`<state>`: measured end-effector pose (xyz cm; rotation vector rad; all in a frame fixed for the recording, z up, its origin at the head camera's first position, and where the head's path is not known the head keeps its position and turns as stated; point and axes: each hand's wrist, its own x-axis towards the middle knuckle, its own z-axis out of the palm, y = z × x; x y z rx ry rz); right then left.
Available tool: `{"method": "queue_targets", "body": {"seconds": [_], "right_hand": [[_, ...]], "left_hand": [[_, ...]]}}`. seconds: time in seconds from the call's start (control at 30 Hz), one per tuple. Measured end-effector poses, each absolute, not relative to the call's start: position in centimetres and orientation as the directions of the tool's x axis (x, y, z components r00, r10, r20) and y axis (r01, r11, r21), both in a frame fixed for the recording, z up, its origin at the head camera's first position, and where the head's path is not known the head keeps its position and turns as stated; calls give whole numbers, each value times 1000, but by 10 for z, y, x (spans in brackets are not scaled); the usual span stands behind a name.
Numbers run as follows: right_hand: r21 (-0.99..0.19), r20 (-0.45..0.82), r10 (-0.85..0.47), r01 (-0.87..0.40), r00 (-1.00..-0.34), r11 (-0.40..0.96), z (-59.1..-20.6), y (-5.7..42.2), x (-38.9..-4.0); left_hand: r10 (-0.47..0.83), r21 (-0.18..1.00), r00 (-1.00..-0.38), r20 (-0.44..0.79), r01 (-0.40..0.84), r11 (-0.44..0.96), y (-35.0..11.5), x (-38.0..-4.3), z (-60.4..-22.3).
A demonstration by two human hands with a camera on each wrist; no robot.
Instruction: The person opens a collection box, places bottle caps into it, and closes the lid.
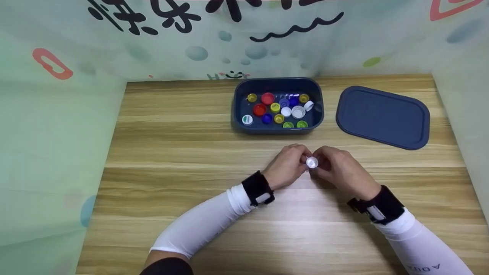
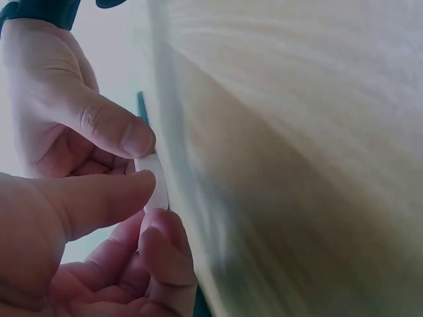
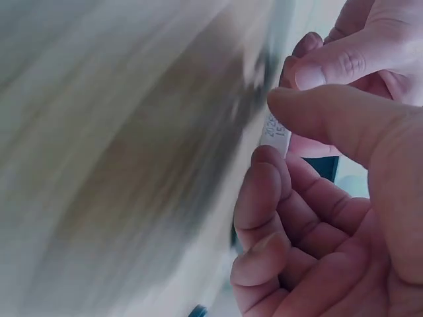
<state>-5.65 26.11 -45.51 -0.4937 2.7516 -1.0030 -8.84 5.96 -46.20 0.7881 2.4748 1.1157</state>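
A small white bottle cap (image 1: 312, 162) is pinched between both hands above the wooden table, its hollow side facing up. The left hand (image 1: 287, 165) grips the cap's left edge, and the right hand (image 1: 341, 168) its right edge. In the left wrist view, thumbs and fingertips press the white cap (image 2: 157, 188) from both sides. Dark printed digits show on the side of the cap (image 3: 275, 134) in the right wrist view. Beyond the hands stands a dark blue box (image 1: 277, 131) with several loose bottle caps in red, yellow, blue, green and white.
A dark blue lid (image 1: 384, 117) lies flat on the table (image 1: 172, 152), right of the box. Printed fabric (image 1: 229, 49) walls in the back and both sides. Both wrists wear black straps (image 1: 258, 188) over white sleeves.
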Motion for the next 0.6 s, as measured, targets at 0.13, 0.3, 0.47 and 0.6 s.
{"method": "queue_targets", "body": {"seconds": [0.13,0.3,0.47,0.6], "right_hand": [[-666,-38,-360,-245,-932,705,-445,254,-61],[-668,10,-367,-279,-930,690,-432,242,-69],[-680,48,-368,-300,-929,669,-421,226,-84],[-708,47,-360,-285,-932,646,-412,210,-101]], "left_hand": [[570,787,-821,-26,335,518,52,-89,-455],[517,826,-856,-2,289,483,39,-92,-443],[445,850,-896,12,244,467,24,-101,-430],[371,875,-929,3,182,448,12,-110,-420]]}}
